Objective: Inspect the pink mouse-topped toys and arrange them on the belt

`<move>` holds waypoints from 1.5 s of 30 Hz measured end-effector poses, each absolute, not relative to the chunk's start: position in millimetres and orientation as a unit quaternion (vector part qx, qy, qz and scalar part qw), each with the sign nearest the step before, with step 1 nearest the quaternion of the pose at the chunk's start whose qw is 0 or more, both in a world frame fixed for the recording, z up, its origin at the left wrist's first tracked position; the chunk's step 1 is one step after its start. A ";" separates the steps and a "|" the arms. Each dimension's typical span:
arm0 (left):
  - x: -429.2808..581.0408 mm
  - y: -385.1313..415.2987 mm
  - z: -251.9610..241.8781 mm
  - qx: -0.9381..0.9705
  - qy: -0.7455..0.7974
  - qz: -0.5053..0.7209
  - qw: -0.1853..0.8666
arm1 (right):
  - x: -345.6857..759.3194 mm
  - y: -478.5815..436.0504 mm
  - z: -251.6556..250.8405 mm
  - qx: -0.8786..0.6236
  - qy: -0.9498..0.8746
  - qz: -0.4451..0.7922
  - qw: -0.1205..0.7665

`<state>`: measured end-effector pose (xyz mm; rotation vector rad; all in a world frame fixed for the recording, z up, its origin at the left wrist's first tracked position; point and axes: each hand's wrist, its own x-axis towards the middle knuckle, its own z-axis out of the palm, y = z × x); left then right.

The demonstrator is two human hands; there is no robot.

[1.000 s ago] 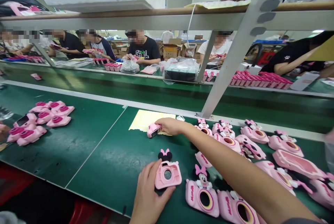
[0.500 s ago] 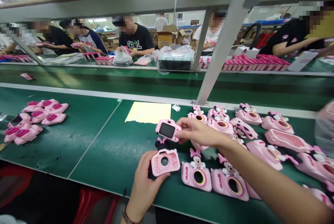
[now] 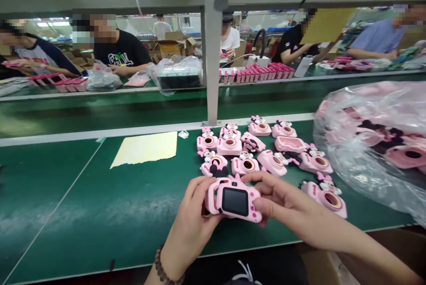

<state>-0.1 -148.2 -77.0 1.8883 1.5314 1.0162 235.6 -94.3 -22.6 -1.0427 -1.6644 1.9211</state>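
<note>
Holding camera [image 3: 234,201], green table [image 3: 100,205], people [image 3: 124,52] opposite

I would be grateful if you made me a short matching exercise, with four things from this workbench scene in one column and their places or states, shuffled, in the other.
Things:
1. Camera body with a dark screen
2. Yellow sheet
3. Beaded bracelet
4. Clear plastic bag

Places or states:
A. Around the wrist of the left hand
B. Pink cases show through it
C. Held by the right hand
D. Lying flat on the green table

Right pairs: 1-C, 2-D, 3-A, 4-B
</note>
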 end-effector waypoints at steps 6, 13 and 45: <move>14.0 -137.9 -89.0 0.694 0.547 0.356 0.304 | 252.7 -105.9 -46.3 -0.397 -0.670 0.579 0.239; 19.2 -137.2 -93.4 0.681 0.529 0.364 0.353 | 247.1 -105.7 -62.6 -0.392 -0.847 0.285 0.218; 11.1 -125.5 -100.3 0.593 0.521 0.409 0.459 | 209.6 -63.7 -38.4 -0.326 -0.924 0.195 0.054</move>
